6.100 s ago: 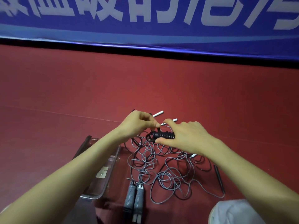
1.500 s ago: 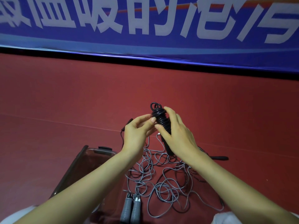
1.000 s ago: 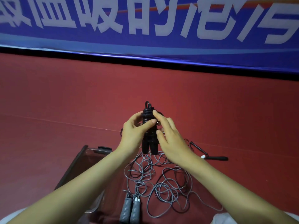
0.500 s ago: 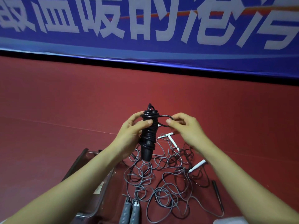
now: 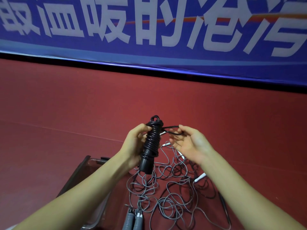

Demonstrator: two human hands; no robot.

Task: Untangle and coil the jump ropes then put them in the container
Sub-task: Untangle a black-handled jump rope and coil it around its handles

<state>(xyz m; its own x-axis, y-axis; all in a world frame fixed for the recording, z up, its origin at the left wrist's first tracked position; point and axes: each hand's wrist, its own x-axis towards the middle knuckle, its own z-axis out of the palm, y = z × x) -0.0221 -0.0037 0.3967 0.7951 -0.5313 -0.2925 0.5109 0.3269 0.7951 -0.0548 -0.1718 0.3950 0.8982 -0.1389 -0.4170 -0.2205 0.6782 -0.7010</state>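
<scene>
View: head camera, looking forward and down at the floor (image 5: 66,113).
Left hand (image 5: 135,145): closed round the black jump rope (image 5: 150,145), with the fingers wrapped about its wound middle.
Black jump rope: in the air above the floor, upright with a slight tilt. The cord is wound in tight turns round the handles, the butt end points to 6 o'clock, and a small loop stands at 12 o'clock.
Right hand (image 5: 191,143): palm up, at 3 o'clock of the black jump rope. Thumb and fingertips pinch a loose loop (image 5: 171,130) of black cord coming off the top turns.
Grey jump rope (image 5: 166,198): loose tangle on the floor, at 6 o'clock below both hands.
Grey handles (image 5: 132,221): side by side, at 7 o'clock of the tangle.
Container (image 5: 79,173): clear with a dark rim, on the floor at 7 o'clock of the black jump rope. It is partly hidden by the left forearm.
Banner (image 5: 149,47): blue with white characters, at 12 o'clock.
</scene>
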